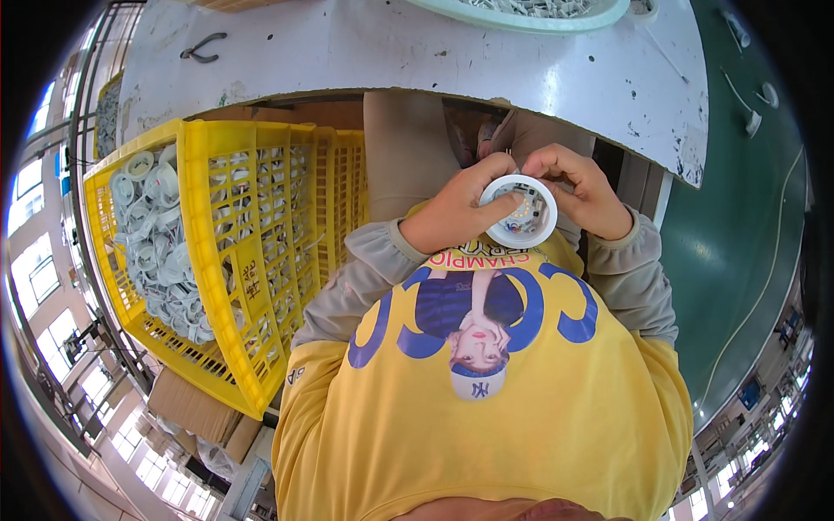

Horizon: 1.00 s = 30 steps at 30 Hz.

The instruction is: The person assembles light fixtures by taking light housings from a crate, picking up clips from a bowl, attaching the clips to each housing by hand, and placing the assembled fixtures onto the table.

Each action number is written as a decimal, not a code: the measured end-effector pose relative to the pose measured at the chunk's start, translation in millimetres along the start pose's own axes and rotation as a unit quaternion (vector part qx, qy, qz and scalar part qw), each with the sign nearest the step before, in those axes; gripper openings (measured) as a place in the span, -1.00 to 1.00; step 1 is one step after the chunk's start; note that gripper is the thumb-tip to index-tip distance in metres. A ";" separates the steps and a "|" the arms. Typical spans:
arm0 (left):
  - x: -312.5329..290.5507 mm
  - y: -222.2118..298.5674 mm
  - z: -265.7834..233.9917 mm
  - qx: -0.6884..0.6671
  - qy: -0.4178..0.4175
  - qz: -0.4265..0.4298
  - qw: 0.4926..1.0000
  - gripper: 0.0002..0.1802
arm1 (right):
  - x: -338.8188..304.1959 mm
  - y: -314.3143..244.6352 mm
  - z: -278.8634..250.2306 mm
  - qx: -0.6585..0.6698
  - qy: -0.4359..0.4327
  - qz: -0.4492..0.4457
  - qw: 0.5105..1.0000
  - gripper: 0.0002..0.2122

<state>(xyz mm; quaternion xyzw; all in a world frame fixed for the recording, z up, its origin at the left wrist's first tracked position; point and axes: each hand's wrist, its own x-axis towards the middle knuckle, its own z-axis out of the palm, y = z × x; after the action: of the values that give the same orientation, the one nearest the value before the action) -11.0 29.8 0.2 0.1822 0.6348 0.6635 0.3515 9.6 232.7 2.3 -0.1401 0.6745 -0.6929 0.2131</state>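
Note:
Held in front of my yellow shirt is a white round lamp housing [546, 227], its open face turned up toward me. Inside it sits a circuit board [526, 208] with a ring of small yellow LEDs and some dark parts. My left hand [456, 208] is closed round the housing's left side, thumb reaching over the rim onto the board. At the upper right rim, my right hand [591, 195] is closed with bent fingers against the housing. Its fingertips are partly hidden, and thin wire ends show just above the housing.
A yellow plastic crate [252, 260] full of white lamp parts [161, 247] stands at my left. Across the front runs a white worktable [347, 52] with pliers [204, 48] and a pale green basin [521, 19] of small parts. Lamp pieces [752, 122] lie on the green floor [738, 234] at right.

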 end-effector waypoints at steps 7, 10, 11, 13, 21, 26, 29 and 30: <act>-2.5 -4.6 0.1 0.024 0.007 0.012 1.000 -0.78 | -2.1 -10.6 -4.1 0.160 0.013 0.061 0.985 -0.79; -3.3 -9.3 0.6 0.045 0.006 0.002 0.999 -0.79 | -2.1 -11.0 -4.5 0.102 -0.017 0.136 0.985 -0.75; -3.3 -9.1 1.3 0.044 0.005 0.002 0.999 -0.79 | -1.5 -8.8 -3.8 0.096 -0.022 0.125 0.987 -0.76; -2.8 -8.7 2.1 0.057 0.004 0.001 0.998 -0.79 | -0.5 -8.3 -2.9 0.090 -0.025 0.114 0.989 -0.77; -0.9 -10.6 3.0 0.087 0.012 0.005 0.996 -0.80 | 5.4 -8.5 6.5 -0.098 0.018 0.070 0.993 -0.88; -3.5 -12.1 0.1 0.097 0.005 0.005 0.995 -0.79 | 5.7 -6.6 6.4 -0.104 0.005 0.085 0.991 -0.88; -2.8 -16.8 0.0 0.090 0.019 0.051 0.995 -0.72 | 6.3 -5.1 6.8 -0.114 0.000 0.071 0.991 -0.86; -2.4 -15.5 0.3 0.095 0.024 0.061 0.993 -0.70 | 6.8 -5.2 7.5 -0.132 0.005 0.064 0.989 -0.85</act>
<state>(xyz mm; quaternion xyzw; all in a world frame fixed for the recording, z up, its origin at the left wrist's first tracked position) -5.5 27.5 -14.3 0.2373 0.6909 0.6248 0.2757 6.7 222.8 7.2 -0.1200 0.7688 -0.5834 0.2327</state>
